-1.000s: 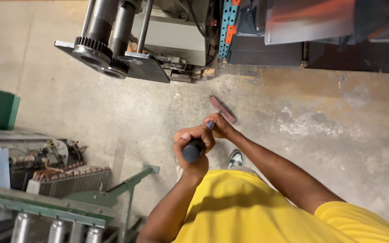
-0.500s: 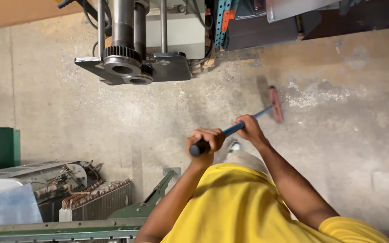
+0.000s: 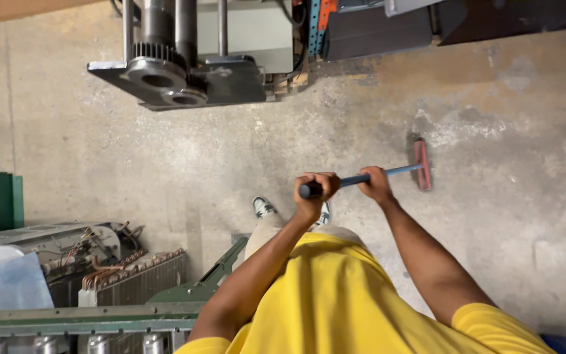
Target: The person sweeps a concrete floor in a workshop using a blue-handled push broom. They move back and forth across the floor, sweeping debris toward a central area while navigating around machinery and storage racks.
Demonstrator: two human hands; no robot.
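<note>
Concrete floor (image 3: pixel 492 262), broom head (image 3: pixel 421 164), perhaps touching

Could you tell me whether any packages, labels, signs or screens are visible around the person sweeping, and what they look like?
None can be made out. The hands hold a blue-handled broom on the concrete floor, between grey machinery and a dismantled metal unit.

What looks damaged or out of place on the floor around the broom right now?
The concrete floor is stained and patchy near the broom head. A dismantled unit with exposed coil fins sits at lower left. Both hands grip the broom handle normally.
</note>
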